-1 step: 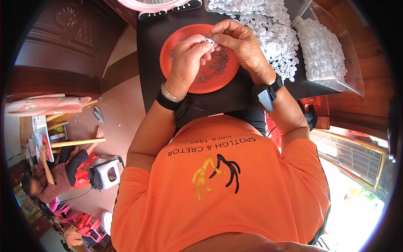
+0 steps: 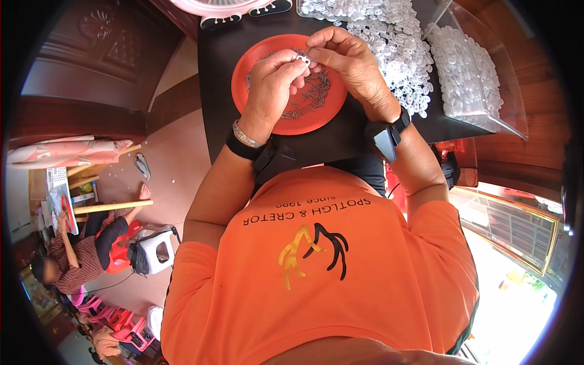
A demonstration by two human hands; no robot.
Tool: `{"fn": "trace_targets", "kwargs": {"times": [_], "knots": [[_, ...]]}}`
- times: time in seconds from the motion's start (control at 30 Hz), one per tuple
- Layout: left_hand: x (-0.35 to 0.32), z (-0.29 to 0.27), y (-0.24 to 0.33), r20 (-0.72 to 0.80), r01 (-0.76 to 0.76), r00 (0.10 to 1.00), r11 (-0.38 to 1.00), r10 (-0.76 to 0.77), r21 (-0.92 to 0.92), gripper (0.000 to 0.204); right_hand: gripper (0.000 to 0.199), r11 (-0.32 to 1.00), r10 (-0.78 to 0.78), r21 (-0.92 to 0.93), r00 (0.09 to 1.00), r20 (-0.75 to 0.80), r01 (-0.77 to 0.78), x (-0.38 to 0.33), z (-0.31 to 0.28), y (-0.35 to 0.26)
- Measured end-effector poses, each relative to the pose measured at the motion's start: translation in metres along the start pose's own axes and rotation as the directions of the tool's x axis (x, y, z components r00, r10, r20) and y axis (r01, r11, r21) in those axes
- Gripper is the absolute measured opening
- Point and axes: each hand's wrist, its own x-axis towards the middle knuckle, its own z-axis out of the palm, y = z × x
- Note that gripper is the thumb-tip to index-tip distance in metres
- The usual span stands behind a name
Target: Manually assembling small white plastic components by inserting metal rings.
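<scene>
My left hand [image 2: 272, 82] is closed in a pinch on a small white plastic clip [image 2: 303, 60], held above a round red plate [image 2: 240, 91]. Close against it, the thumb and forefinger of my right hand [image 2: 347, 64] are also pinched together; whatever they hold is too small to make out. Many thin grey pieces like nails [image 2: 316, 94] lie scattered in the plate, partly covered by my hands. A large heap of similar white plastic clips [image 2: 404, 67] spreads on the black table [image 2: 219, 73] to the right of my right hand.
A clear bin [image 2: 496, 118] full of white pieces stands at the right edge of the table. Another clear container [image 2: 359, 13] of them is at the far side, near a pink-and-white object [image 2: 228, 7]. Off to the left, a person [image 2: 82, 261] sits by red stools.
My right hand has shifted very slightly at the fingers. Otherwise both hands and the clip keep their places.
</scene>
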Motion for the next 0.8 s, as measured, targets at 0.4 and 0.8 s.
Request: {"fn": "trace_targets", "kwargs": {"times": [0.4, 0.8], "knots": [[0.003, -0.002, -0.009, 0.024, -0.031, 0.999, 0.999, 0.03, 0.041, 0.018, 0.013, 0.968, -0.005, -0.25, 0.998, 0.056, 0.019, -0.003, 0.0, -0.009], [0.003, -0.001, -0.009, 0.027, -0.027, 0.999, 0.999, 0.027, 0.027, 0.016, 0.013, 0.975, -0.045, -0.214, 0.997, 0.068, 0.059, -0.002, -0.003, -0.005]]}}
